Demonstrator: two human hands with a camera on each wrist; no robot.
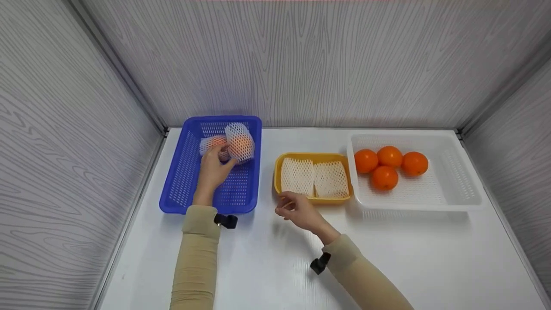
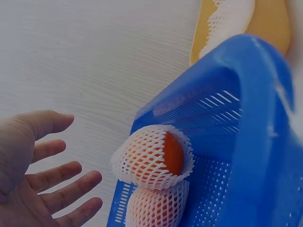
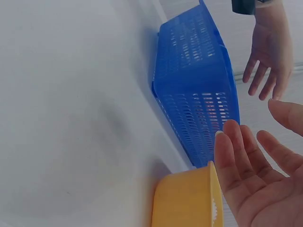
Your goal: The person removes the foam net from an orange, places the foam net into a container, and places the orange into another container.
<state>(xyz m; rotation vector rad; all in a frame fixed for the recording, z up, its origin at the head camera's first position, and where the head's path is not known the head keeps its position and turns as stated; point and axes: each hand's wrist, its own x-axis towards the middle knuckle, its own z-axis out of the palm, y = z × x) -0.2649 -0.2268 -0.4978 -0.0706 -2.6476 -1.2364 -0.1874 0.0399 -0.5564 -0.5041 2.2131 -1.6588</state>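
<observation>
My left hand (image 1: 214,171) is over the blue basket (image 1: 255,189), fingers spread and holding nothing. In the left wrist view a gap shows between its fingers and an orange in a white foam net (image 2: 151,156). A second netted orange (image 2: 158,208) lies against the first inside the basket. My right hand (image 1: 302,212) hovers at the near left corner of the yellow tray (image 1: 310,200), its fingers loosely bent with nothing in them. Two flat white foam nets (image 1: 298,175) lie side by side in that tray.
On the right, a white basket (image 1: 456,181) holds several bare oranges (image 1: 384,178) toward its left side. It stands against the yellow tray. Grey wood-patterned walls (image 1: 301,64) enclose the white table (image 1: 267,267) at the back and both sides.
</observation>
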